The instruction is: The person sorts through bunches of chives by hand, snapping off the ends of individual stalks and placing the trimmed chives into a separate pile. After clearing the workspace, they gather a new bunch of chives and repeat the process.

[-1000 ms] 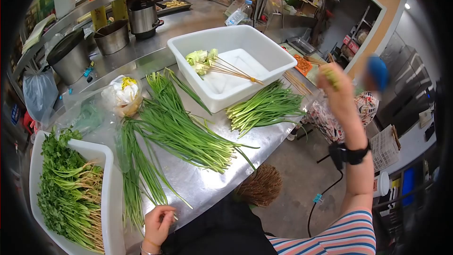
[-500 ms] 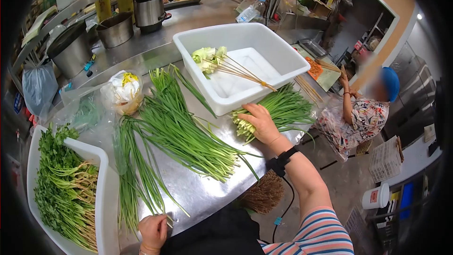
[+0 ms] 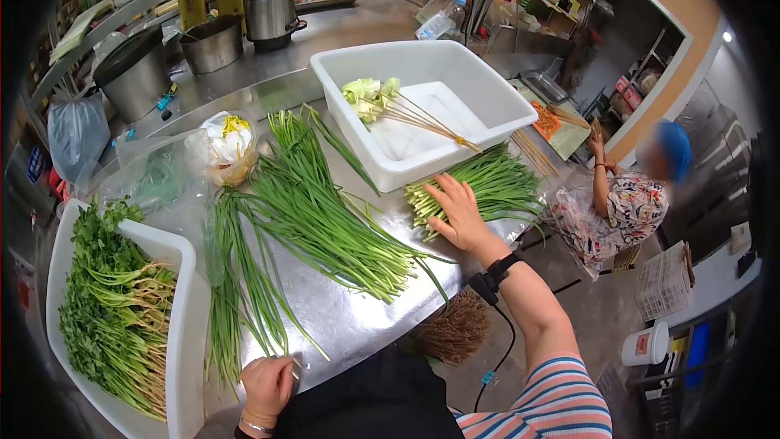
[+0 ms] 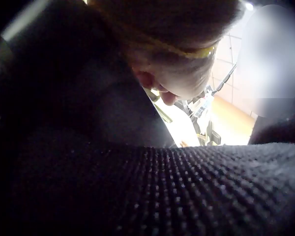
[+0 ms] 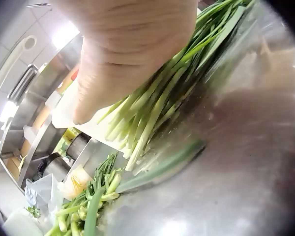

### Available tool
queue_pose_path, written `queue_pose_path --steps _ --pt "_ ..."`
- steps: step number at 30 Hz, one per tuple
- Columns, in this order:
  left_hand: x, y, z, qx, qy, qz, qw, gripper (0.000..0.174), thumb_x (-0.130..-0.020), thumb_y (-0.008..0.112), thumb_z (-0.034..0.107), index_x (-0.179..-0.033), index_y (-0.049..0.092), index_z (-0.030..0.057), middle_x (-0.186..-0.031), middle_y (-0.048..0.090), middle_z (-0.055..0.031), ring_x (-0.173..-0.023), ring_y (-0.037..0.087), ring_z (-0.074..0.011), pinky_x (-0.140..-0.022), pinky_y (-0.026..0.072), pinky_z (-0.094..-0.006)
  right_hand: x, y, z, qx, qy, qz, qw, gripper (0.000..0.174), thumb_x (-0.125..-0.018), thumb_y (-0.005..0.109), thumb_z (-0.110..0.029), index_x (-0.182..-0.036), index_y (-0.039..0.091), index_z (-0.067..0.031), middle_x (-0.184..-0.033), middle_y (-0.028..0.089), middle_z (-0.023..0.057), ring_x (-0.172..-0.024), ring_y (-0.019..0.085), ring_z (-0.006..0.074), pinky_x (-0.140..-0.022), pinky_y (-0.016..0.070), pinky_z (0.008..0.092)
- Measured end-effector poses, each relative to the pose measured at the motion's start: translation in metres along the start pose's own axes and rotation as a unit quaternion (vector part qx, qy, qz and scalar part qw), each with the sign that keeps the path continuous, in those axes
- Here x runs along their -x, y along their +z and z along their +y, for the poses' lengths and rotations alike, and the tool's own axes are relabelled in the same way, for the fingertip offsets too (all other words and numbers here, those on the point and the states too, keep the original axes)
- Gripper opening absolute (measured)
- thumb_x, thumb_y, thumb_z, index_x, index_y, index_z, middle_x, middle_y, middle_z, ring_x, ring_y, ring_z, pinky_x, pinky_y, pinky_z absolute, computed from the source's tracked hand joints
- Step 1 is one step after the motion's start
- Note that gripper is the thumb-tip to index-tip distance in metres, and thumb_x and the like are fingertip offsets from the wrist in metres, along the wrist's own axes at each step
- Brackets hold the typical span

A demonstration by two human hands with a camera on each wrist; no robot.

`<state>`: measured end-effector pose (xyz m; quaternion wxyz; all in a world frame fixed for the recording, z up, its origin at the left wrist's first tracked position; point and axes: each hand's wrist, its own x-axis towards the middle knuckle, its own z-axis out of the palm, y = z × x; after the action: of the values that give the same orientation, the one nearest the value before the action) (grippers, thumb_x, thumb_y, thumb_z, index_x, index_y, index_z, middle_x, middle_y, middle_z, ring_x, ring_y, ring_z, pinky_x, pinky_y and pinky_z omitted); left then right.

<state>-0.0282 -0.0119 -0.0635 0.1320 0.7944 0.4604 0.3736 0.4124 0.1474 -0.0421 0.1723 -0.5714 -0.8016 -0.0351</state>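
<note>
My right hand (image 3: 461, 215) rests on the right bundle of garlic chives (image 3: 500, 183), its fingers spread over the pale cut ends. In the right wrist view the white stem ends (image 5: 137, 125) poke out beneath the palm. My left hand (image 3: 268, 386), its fingers loosely curled, lies at the table's near edge beside the stem ends of the left chives (image 3: 231, 301); its wrist view is mostly dark sleeve. Between the hands spreads a larger pile of chives (image 3: 325, 211). Behind the right bundle stands a white tub (image 3: 422, 162) with skewered pale-green leaf pieces (image 3: 370, 97).
A white bin (image 3: 183, 333) of coriander (image 3: 114, 317) stands at left. A bowl (image 3: 231, 167) with a white plastic bag sits behind the chives. Loose skewers (image 3: 532, 154) lie right of the tub. Another person (image 3: 626, 203) works beyond the table's right end.
My right hand, raised at the right with something pale green a second ago, has come down onto the right chive bundle, its fingers now more spread. My left hand has barely moved.
</note>
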Motion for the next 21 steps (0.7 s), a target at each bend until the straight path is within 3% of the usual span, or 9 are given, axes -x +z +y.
queue_pose_path --steps 7,9,10,11,13,14,16,17,21 --pt "-0.001 -0.002 0.003 0.026 0.005 0.012 1.0 0.013 -0.071 0.067 -0.001 -0.08 0.061 0.0056 -0.057 0.052 -0.0068 -0.049 0.051 -0.0234 -0.047 0.0391 -0.0332 0.009 -0.031 -0.015 0.01 0.003 0.059 0.998 0.078 -0.081 0.047 -0.064 -0.14 0.036 -0.0138 -0.145 0.029 0.0151 -0.136 0.024 0.0339 -0.109 0.0148 0.0527" --pt "0.001 -0.002 0.001 0.024 -0.01 0.005 1.0 0.013 -0.071 0.067 -0.001 -0.081 0.061 0.0057 -0.058 0.053 -0.0069 -0.049 0.051 -0.0238 -0.047 0.0393 -0.0334 0.012 -0.029 -0.004 -0.052 0.05 0.07 0.995 0.072 -0.085 0.043 -0.061 -0.137 0.04 -0.0112 -0.143 0.034 0.0166 -0.134 0.028 0.0345 -0.108 0.018 0.0514" --pt "0.0 -0.002 0.001 0.03 -0.001 0.011 0.999 0.014 -0.071 0.067 -0.001 -0.081 0.061 0.0058 -0.059 0.053 -0.007 -0.05 0.051 -0.0242 -0.047 0.0396 -0.0336 0.01 -0.031 -0.004 -0.075 0.061 0.103 0.99 0.066 -0.088 0.036 -0.057 -0.132 0.046 -0.0092 -0.139 0.04 0.0185 -0.131 0.033 0.0352 -0.107 0.0231 0.0477" --pt "0.001 -0.003 0.001 0.034 0.004 0.018 0.999 0.014 -0.071 0.067 -0.001 -0.082 0.061 0.006 -0.059 0.054 -0.0071 -0.05 0.052 -0.0245 -0.047 0.0398 -0.0338 0.013 -0.034 -0.006 -0.074 0.065 0.158 0.983 0.05 -0.092 0.042 -0.044 -0.122 0.055 -0.0066 -0.13 0.049 0.0183 -0.123 0.041 0.0351 -0.102 0.0313 0.0436" --pt "-0.001 -0.005 0.002 0.045 0.013 0.021 0.999 0.015 -0.071 0.067 -0.001 -0.082 0.06 0.0058 -0.06 0.054 -0.0078 -0.051 0.052 -0.0247 -0.048 0.0401 -0.034 0.014 -0.048 -0.023 -0.068 0.073 0.208 0.973 0.026 -0.089 0.056 -0.023 -0.105 0.062 -0.0037 -0.113 0.059 0.0143 -0.106 0.055 0.0267 -0.089 0.0428 0.0359" --pt "-0.001 -0.005 0.002 0.043 0.009 0.019 0.999 0.015 -0.071 0.067 -0.001 -0.082 0.06 0.0058 -0.06 0.054 -0.0078 -0.051 0.052 -0.0246 -0.048 0.0401 -0.0337 0.011 -0.052 -0.037 -0.077 0.067 0.201 0.974 0.026 -0.089 0.056 -0.023 -0.105 0.062 -0.0037 -0.113 0.059 0.0143 -0.106 0.055 0.0267 -0.089 0.0428 0.0359" --pt "-0.001 -0.006 0.0 0.041 -0.001 0.019 0.999 0.015 -0.071 0.068 0.0 -0.082 0.06 0.0058 -0.06 0.054 -0.0079 -0.051 0.052 -0.0245 -0.048 0.0401 -0.0334 0.013 -0.057 -0.065 -0.224 0.165 0.123 0.953 0.01 -0.081 0.064 -0.004 -0.09 0.064 -0.0011 -0.093 0.063 0.0077 -0.08 0.059 0.0151 -0.069 0.0467 0.0269" --pt "-0.001 -0.006 -0.001 0.043 0.001 0.015 0.999 0.015 -0.071 0.068 0.0 -0.082 0.06 0.0057 -0.06 0.054 -0.0078 -0.051 0.052 -0.0244 -0.048 0.0404 -0.0332 0.011 -0.053 -0.085 -0.287 0.138 0.126 0.94 0.006 -0.079 0.065 -0.001 -0.085 0.064 -0.0006 -0.082 0.062 0.0042 -0.065 0.055 0.0087 -0.057 0.0437 0.0225" --pt "-0.002 -0.005 -0.001 0.055 0.016 0.019 0.998 0.013 -0.071 0.069 0.002 -0.081 0.06 0.0055 -0.062 0.055 -0.0075 -0.053 0.054 -0.0244 -0.049 0.0421 -0.0334 0.007 -0.041 -0.152 -0.258 0.089 -0.049 0.961 0.016 -0.074 0.071 -0.012 -0.083 0.064 -0.002 -0.077 0.061 0.0095 -0.061 0.057 0.0204 -0.057 0.0476 0.0308"
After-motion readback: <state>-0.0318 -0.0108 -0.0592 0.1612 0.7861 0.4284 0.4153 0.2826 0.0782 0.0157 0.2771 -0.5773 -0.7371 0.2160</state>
